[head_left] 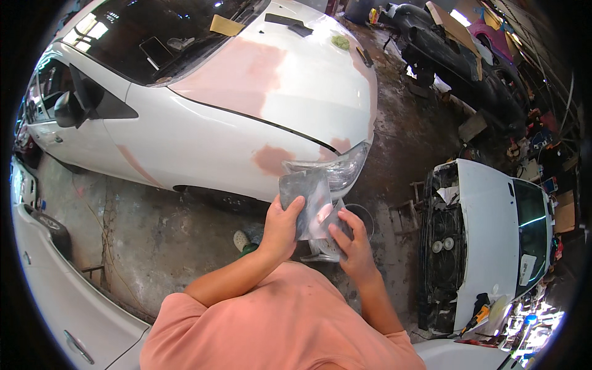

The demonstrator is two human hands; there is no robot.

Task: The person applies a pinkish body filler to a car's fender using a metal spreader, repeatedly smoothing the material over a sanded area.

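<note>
My left hand (282, 223) grips a dark grey sheet that looks like sandpaper (299, 187), its thumb lying across the face. The fingers of my right hand (354, 243) are bent around the sheet's other side, which looks folded and partly glossy. Both hands are close together in front of my chest. Just beyond them is the white car's headlight (350, 171), beside a front fender (216, 139) with a pinkish-brown patch (274, 160). More of that colour covers part of the hood (314, 74).
A yellow sheet (226, 25) lies by the windshield. Dark flat pieces (288, 22) and a green lump (340, 42) rest on the hood. A round container (365, 217) stands behind my right hand. Another white vehicle (487, 216) is at right, a pale car (74, 296) at lower left.
</note>
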